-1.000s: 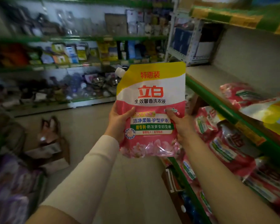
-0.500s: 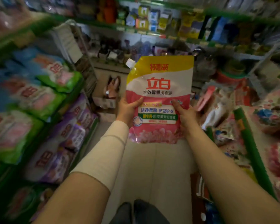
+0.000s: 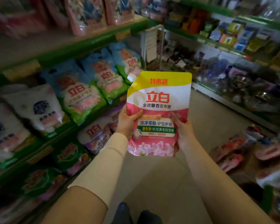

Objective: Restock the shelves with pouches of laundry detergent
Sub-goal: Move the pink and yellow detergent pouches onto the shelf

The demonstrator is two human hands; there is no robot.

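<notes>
I hold one pink, white and yellow detergent pouch [image 3: 158,101] upright in front of me over the aisle, its white spout at the top left corner. My left hand [image 3: 128,122] grips its left edge with the thumb across the front. My right hand [image 3: 182,128] grips its right edge the same way. On the left stand green-edged shelves [image 3: 81,46] filled with blue-green, white and purple detergent pouches [image 3: 81,94]. Pink pouches [image 3: 86,13] stand on the shelf above them.
The pale aisle floor [image 3: 205,120] runs ahead between the shelves. Far shelves [image 3: 233,42] across the aisle carry mixed small goods and metal pots. Pink pouches [image 3: 229,152] lie low on the right. My dark shoes [image 3: 136,214] show at the bottom.
My view has swung from the right-hand shelves round to the left-hand shelves. Both hands have kept their hold on the pouch, which stays upright in front of me.
</notes>
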